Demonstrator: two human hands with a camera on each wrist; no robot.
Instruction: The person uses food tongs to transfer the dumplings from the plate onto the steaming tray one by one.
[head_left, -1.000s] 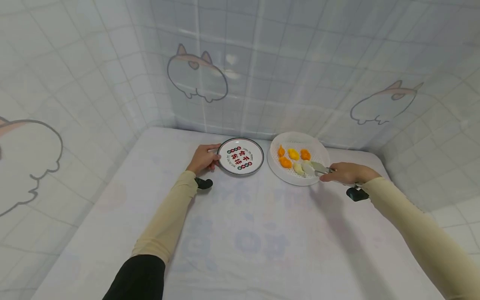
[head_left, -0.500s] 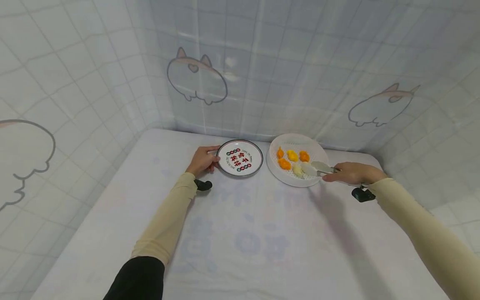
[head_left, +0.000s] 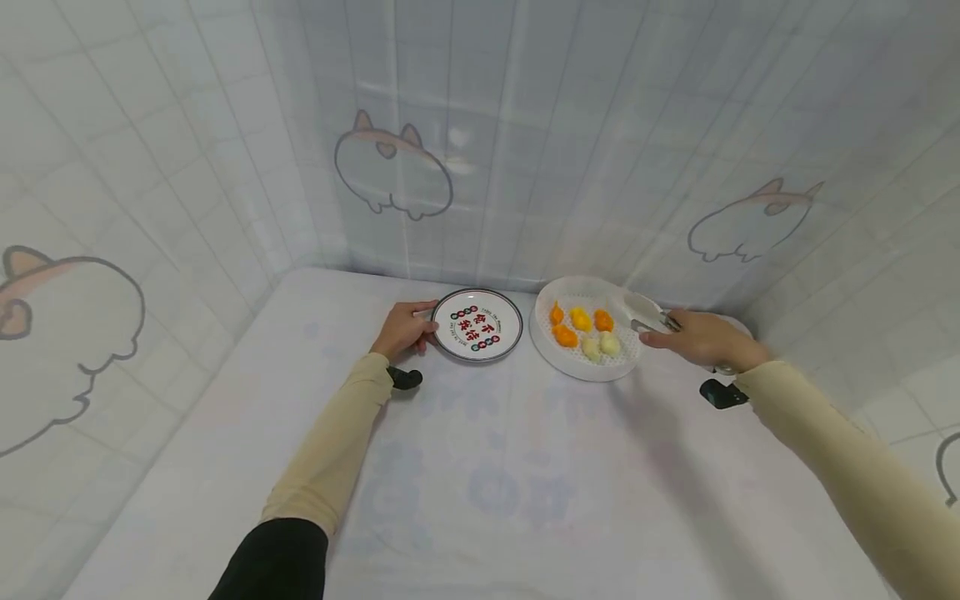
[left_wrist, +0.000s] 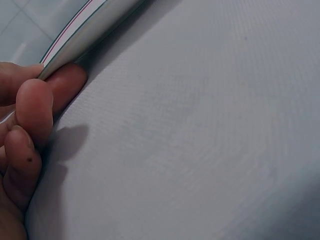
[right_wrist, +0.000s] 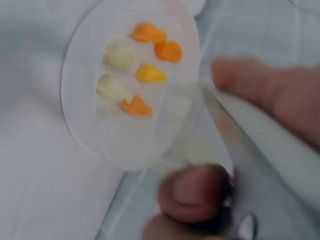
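Landmark: white perforated tray, toward the back of the cloth-covered tabletop

Right hand over the tray's right rim, thumb and fingers curled round metal tongs. Tong tips raised above the tray's far right part, holding nothing as far as the head view shows; blurred in the right wrist view, so gap between the tips not readable

In the tray: three orange and yellow dumplings toward its far side, an orange one left of centre, two pale dumplings toward the near side. All lying close together, some touching

Left of the tray, just beside it and not touching: printed plate with red characters, nothing on it. Left hand at the plate's left rim, thumb on top of the edge, fingertips tucked under it, pinching the rim, per the left wrist view

Judgement for doing the pick well:
- lower the tips straight down over one pale dumpling, the nearest to the tongs, one tip each side along its long flanks
- close gently; soft skin likely to tear or slip under a hard squeeze
- keep clear of the neighbour lying against it, else both drag
- lift straight up before swinging left toward the plate
- keep the plate pinned flat on the cloth; cloth looks loose enough to let it slide
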